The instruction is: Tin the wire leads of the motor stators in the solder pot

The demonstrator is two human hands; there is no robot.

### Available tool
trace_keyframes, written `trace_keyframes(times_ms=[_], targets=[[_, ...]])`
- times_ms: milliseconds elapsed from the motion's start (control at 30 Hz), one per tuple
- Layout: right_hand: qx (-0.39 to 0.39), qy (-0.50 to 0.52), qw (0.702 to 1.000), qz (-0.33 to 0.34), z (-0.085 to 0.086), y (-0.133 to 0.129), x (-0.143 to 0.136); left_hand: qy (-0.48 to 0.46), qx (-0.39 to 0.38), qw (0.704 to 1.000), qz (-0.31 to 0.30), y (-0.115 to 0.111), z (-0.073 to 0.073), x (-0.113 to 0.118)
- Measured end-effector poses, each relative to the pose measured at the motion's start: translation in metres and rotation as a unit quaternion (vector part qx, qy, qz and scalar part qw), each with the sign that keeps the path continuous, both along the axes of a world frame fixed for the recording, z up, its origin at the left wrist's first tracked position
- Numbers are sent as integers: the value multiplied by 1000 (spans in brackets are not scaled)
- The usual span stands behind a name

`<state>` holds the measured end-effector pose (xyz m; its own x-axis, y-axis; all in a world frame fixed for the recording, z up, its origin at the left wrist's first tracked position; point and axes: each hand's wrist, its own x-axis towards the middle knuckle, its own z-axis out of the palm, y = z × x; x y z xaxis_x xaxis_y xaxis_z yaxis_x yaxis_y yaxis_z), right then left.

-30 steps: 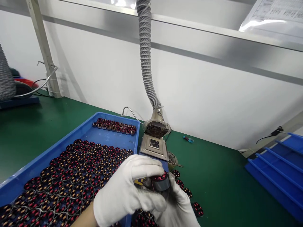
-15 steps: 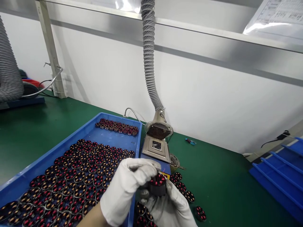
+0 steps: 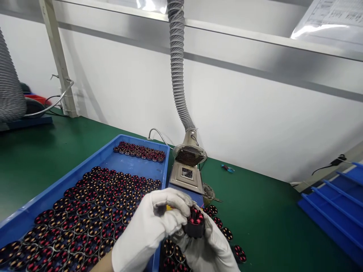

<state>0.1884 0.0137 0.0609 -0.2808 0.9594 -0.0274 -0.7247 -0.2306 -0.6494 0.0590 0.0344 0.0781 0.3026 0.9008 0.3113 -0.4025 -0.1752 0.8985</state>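
Note:
Both my hands wear white gloves and meet low in the middle, around one black round motor stator point(image 3: 195, 227) with red windings on its upper side. My left hand point(image 3: 163, 219) pinches at its left edge with thumb and fingers. From below and the right, my right hand point(image 3: 211, 243) holds the stator; part of its fingers is hidden. Just beyond them stands a solder pot point(image 3: 185, 175) with a square opening. More loose stators point(image 3: 227, 233) lie on the green bench around my hands.
At left, a long blue tray point(image 3: 133, 166) holds many red and copper-coloured stators. A grey extraction hose point(image 3: 178, 71) with a round hood hangs over the solder pot. Small cutters point(image 3: 227, 169) lie on the green bench point(image 3: 266, 215). A blue rack point(image 3: 334, 207) stands at right.
The held stator has moved slightly right and down, tilting a little. My left fingers have shifted to its left side, with the thumb and index finger arched wider.

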Motion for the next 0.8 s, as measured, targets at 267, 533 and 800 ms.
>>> trace_keyframes(times_ms=[267, 533, 800], targets=[[9, -23, 1000, 6, -9, 2, 12, -16, -44, 994, 94, 2, 9, -17], [42, -73, 989, -118, -5, 5, 1, 90, 99, 987, 85, -2, 6, -6], [273, -302, 776, -482, -26, -4, -20, 4, -60, 997, 53, -1, 5, -5]])
